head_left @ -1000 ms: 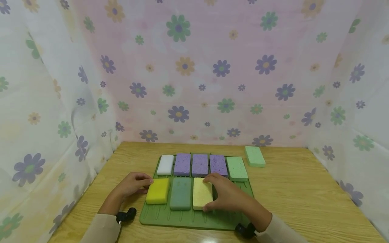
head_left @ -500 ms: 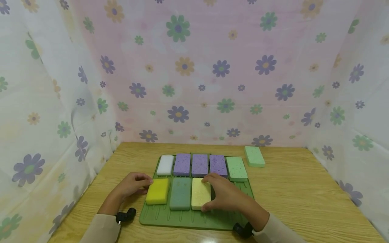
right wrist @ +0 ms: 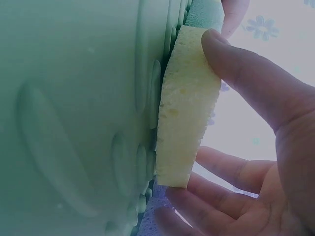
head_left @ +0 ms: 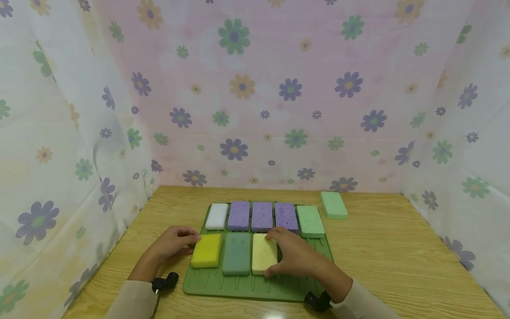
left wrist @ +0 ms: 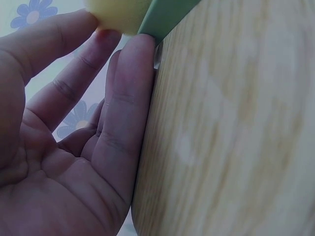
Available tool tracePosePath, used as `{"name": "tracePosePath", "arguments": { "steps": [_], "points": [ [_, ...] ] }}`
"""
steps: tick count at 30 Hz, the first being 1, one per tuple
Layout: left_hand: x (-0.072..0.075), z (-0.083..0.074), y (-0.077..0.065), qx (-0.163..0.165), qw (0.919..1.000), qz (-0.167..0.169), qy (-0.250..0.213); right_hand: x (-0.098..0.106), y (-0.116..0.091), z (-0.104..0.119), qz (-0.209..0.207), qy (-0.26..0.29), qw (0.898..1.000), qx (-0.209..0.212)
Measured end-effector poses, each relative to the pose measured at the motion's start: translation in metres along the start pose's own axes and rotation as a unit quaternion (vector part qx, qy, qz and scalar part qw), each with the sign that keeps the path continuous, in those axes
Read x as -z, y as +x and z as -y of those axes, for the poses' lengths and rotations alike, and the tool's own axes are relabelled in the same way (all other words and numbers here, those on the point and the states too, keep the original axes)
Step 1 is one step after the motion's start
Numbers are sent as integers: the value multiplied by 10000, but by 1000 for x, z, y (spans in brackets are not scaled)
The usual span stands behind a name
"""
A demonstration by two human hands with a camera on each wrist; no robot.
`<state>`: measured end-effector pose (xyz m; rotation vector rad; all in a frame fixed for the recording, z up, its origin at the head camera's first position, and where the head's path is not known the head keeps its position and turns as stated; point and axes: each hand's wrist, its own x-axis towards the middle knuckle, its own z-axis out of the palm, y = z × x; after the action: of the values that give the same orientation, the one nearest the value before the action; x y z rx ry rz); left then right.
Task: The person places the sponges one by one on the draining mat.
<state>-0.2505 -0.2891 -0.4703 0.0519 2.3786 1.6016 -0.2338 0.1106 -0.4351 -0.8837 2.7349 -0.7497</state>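
On the green ridged mat [head_left: 215,285], my right hand [head_left: 299,254] grips a pale yellow sponge [head_left: 264,254]. Its thumb lies at the near end and its fingers at the far end; the right wrist view shows this sponge [right wrist: 187,108] flat against the ridges. My left hand [head_left: 175,243] rests on the table at the mat's left edge, fingertips touching the side of a bright yellow sponge [head_left: 206,251]. In the left wrist view the fingers [left wrist: 125,83] are extended, tips at that sponge [left wrist: 120,14]. Between the two yellow sponges lies a grey-green sponge [head_left: 237,254].
Along the mat's back row lie a white sponge [head_left: 217,216], three purple sponges [head_left: 261,216] and a light green sponge [head_left: 310,221]. Another light green sponge [head_left: 334,205] lies on the wooden table [head_left: 398,257], behind the mat's right side. Flowered cloth [head_left: 255,97] surrounds the table.
My right hand and the pale yellow sponge have shifted slightly left, closer to the grey-green sponge. The left hand has stayed in place.
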Motion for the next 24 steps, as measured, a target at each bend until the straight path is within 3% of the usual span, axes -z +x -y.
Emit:
{"name": "tracePosePath", "arguments": {
  "steps": [24],
  "points": [
    [1, 2, 1, -69, 9999, 60, 42, 7, -1, -2, 78, 176, 9998, -31]
  ]
}}
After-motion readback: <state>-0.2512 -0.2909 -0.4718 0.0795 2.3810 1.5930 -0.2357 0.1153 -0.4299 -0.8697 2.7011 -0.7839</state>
